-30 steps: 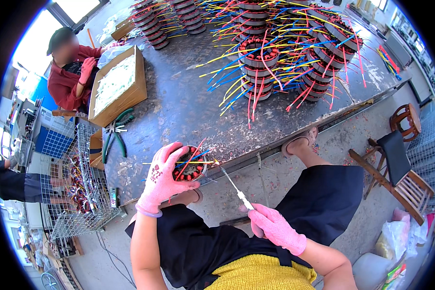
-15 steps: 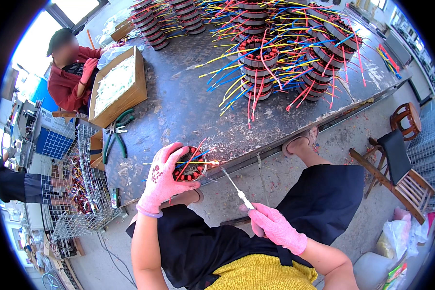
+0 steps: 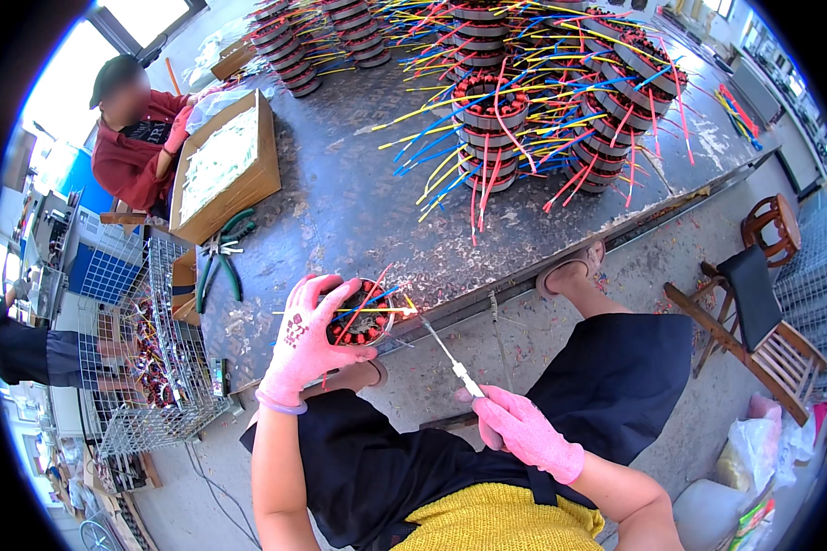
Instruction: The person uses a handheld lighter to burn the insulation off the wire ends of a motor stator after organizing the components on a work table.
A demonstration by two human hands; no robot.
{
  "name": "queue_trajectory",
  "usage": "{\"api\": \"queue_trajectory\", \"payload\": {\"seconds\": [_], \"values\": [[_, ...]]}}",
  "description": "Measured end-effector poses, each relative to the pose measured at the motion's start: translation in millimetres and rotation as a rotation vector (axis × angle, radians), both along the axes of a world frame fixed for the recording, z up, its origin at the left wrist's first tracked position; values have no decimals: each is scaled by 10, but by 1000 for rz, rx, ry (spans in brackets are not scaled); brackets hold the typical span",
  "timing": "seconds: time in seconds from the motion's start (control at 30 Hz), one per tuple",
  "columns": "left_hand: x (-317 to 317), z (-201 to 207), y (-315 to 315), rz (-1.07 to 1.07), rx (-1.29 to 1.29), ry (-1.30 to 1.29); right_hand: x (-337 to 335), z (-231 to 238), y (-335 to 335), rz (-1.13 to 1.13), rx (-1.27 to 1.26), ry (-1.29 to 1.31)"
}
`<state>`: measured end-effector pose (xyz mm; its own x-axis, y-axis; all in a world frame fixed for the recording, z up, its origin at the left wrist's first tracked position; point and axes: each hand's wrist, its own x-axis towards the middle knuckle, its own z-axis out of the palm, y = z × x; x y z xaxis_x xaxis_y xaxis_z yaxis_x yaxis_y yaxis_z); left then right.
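Pink gloves cover both hands. At the table's near edge, my left hand [image 3: 305,342] is closed around the side of a motor stator [image 3: 369,327], a round metal ring with red windings and red, blue and yellow lead wires. My right hand [image 3: 524,430], lower and to the right, grips a slim white-handled tool [image 3: 464,375] with a long thin metal rod. The rod points up and left toward the wire ends beside the stator. A small orange flame or glow [image 3: 408,310] shows at these wire ends, near the rod's tip. My left fingers partly hide the stator.
Stacked stators [image 3: 492,138] with long coloured leads fill the table's far side. Green-handled pliers [image 3: 219,262] lie at left beside a cardboard box [image 3: 265,170] of white pieces. A co-worker [image 3: 138,138] sits behind it. Left stands a wire cage [image 3: 161,413]; right, a wooden chair [image 3: 753,308].
The stator and my left hand have shifted very slightly. The glow at the wire ends has moved a little left. The co-worker's hand has moved toward the cardboard box.
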<state>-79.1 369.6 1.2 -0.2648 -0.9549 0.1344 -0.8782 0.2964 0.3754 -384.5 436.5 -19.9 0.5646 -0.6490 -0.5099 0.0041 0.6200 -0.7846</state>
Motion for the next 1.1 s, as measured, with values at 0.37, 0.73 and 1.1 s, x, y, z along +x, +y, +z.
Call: {"api": "queue_trajectory", "payload": {"seconds": [0.37,0.73,1.1], "values": [[26,15,-5,-51,44,-21,-19,0,21,-51,94,-74],[-561,79,775,206,287,1020,-130,239,14,-17,96,-97],[-1508,-501,966,332,866,1854,-288,286,26,21,128,-250]]}}
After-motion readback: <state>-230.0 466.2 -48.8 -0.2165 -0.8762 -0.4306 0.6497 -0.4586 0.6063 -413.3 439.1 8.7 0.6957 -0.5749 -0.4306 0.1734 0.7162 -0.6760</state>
